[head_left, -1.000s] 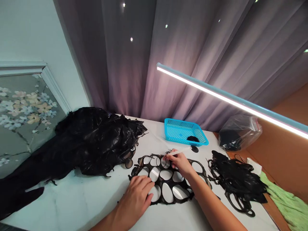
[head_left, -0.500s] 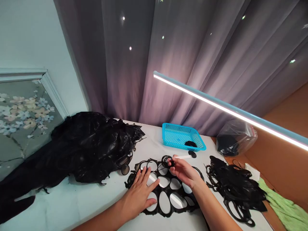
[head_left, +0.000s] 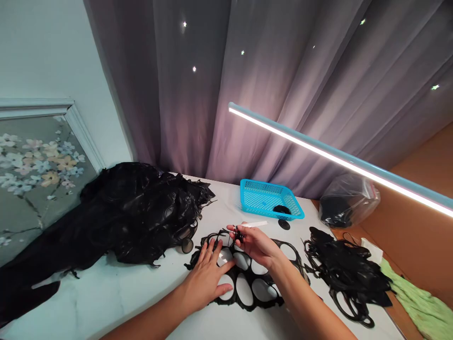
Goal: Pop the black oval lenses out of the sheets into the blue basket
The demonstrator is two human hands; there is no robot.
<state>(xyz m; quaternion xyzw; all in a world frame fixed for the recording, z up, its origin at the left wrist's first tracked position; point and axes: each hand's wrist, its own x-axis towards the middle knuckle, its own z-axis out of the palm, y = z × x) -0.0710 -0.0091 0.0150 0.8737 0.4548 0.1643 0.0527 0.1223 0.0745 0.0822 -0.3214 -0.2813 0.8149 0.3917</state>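
Observation:
A thin black sheet (head_left: 248,273) full of oval holes lies flat on the white table. Spread across its left part is my left hand (head_left: 203,283), palm down with the fingers apart. My right hand (head_left: 257,244) is closed above the sheet's far edge, pinching a small bundle of thin black strips (head_left: 238,234). A slim white stick (head_left: 256,224) sticks out behind its fingers and seems held in the same hand; its other end is hidden. Beyond that hand, a black disc (head_left: 284,224) rests on the table.
A blue basket (head_left: 260,200) at the back contains black discs. To the left is a large black heap (head_left: 138,217). Tangled black scraps (head_left: 350,269) lie on the right, near a clear bag (head_left: 348,200) and a green cloth (head_left: 419,302). A lit lamp bar (head_left: 318,148) hangs above.
My right hand has moved left and slightly away from me, carrying the black strips and the white stick along. My left hand remains flat on the sheet. The view has shifted slightly.

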